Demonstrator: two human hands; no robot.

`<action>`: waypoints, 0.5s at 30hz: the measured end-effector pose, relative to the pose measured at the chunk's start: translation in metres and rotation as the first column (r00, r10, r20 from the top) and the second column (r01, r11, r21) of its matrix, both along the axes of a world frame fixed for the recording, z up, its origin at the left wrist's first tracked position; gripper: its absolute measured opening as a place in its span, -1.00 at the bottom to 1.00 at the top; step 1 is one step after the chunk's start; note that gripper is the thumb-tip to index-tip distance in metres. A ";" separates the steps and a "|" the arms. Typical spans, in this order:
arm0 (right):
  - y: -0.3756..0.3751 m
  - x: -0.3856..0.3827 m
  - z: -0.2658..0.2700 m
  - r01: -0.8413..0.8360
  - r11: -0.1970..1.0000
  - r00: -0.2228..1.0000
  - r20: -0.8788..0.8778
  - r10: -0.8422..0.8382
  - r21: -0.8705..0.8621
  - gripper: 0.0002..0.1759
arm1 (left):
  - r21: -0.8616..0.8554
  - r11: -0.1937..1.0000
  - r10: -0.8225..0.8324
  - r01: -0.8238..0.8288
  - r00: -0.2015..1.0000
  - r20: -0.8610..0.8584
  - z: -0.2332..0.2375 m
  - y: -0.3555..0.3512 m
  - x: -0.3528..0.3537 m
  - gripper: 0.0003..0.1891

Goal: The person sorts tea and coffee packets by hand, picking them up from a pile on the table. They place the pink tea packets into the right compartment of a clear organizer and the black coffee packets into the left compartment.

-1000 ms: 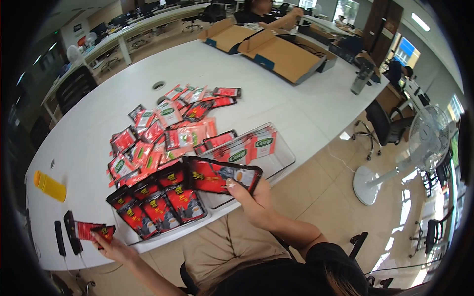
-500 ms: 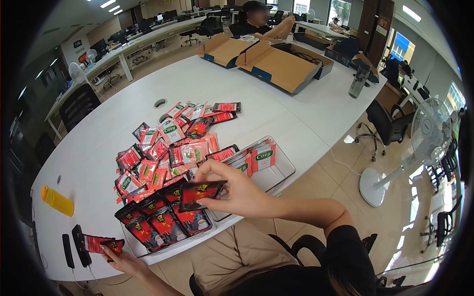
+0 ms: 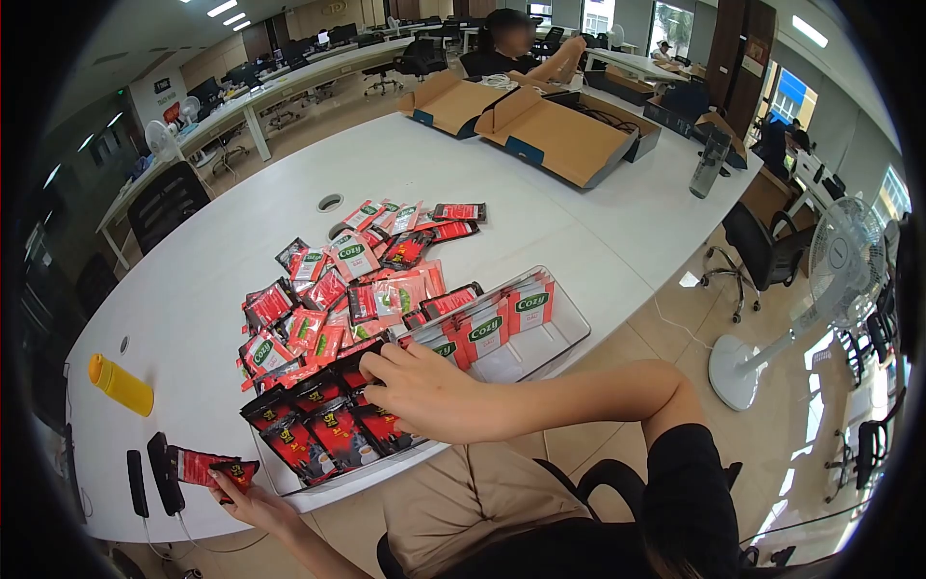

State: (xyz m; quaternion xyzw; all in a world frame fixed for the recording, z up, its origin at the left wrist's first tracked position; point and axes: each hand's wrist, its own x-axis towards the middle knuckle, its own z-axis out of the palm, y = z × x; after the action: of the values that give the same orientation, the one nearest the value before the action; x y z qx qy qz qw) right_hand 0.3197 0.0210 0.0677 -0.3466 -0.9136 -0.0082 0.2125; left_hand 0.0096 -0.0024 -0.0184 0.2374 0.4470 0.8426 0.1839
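Observation:
My right hand [image 3: 424, 391] is over a clear tray [image 3: 347, 480], its fingers closed at the standing black-and-red coffee sachets [image 3: 333, 436]; the sachet in its grip is mostly hidden. At the lower left, my left hand [image 3: 253, 509] pinches coffee sachets [image 3: 200, 465] beside the tray. Pink Cozy sachets [image 3: 485, 331] stand in rows in a second clear tray [image 3: 576, 340] on the right. Behind both trays lies a loose pile of mixed sachets [image 3: 352, 256], pink Cozy ones and black-and-red ones.
A yellow bottle [image 3: 121, 386] and two black devices with cables [image 3: 165, 473] are on the left of the white table [image 3: 569, 227]. Open cardboard boxes [image 3: 559, 145] and a grey bottle [image 3: 709, 164] are at the back. Another person [image 3: 511, 53] sits beyond. A fan [image 3: 738, 372] stands right.
My right hand has lowered the coffee sachet from above the tray to the row of sachets inside it. My left hand still holds its sachets. The view has shifted slightly.

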 end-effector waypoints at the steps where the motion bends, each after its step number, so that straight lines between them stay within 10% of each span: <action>1: -0.002 -0.001 0.004 0.026 1.000 0.997 0.073 -0.026 0.010 -0.67 | -0.009 1.000 0.003 -0.003 1.000 0.005 0.002 -0.001 0.003 -0.58; 9: -0.009 -0.022 0.001 0.158 0.948 0.974 0.111 -0.195 0.275 -0.68 | 0.023 0.998 -0.051 0.051 0.999 0.000 -0.004 0.000 -0.002 -0.60; 15: -0.006 -0.021 0.006 0.098 0.989 0.942 0.310 -0.128 0.112 -0.62 | 0.031 0.998 -0.058 0.058 0.998 0.001 0.002 -0.002 0.004 -0.61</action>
State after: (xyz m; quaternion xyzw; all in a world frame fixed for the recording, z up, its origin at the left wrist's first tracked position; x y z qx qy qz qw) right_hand 0.2992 0.0155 0.0738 -0.3821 -0.9130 -0.1193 0.0788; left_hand 0.0133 -0.0043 -0.0167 0.2522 0.4266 0.8440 0.2049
